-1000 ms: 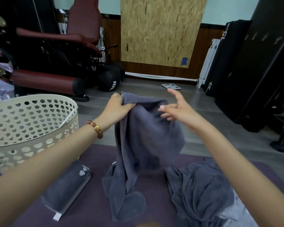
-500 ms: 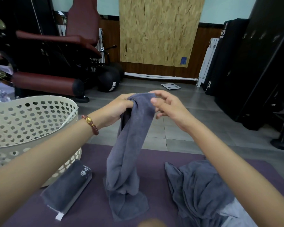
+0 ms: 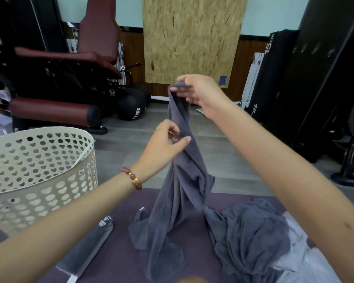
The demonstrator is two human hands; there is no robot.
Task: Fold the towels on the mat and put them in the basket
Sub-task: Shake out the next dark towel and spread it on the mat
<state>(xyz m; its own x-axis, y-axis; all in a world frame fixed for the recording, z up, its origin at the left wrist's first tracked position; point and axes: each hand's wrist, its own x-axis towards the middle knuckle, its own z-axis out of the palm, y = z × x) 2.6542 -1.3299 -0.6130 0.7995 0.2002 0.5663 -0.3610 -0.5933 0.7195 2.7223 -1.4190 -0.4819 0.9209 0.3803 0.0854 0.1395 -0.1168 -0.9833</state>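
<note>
- A gym room with a grey tiled floor (image 3: 131, 137); a purple mat (image 3: 119, 262) lies on it close to the camera
- Beyond the mat's far edge a chipboard panel (image 3: 192, 37) leans on the wall, with a dark red padded bench (image 3: 70, 58) and a black ball (image 3: 131, 105) beyond the mat's far left corner
- A cream basket (image 3: 39, 160) with heart-shaped holes stands at the mat's left edge; what is inside it cannot be made out
- The right hand (image 3: 200, 90) is raised above the mat's far edge, thumb and fingers pinching the top corner of a grey hanging towel (image 3: 182, 190)
- The left hand (image 3: 166, 144), a beaded bracelet (image 3: 133, 178) on its wrist, is lower on the same towel, thumb laid across the cloth and fingers curled behind it, so it grips the towel
- The towel hangs twisted from the two hands; its bottom end rests bunched on the middle of the mat
- A folded towel (image 3: 90, 248) lies flat on the mat's left part, on the mat just beside the basket
- More crumpled towels (image 3: 249, 237) lie heaped on the mat's right part, under the right forearm
</note>
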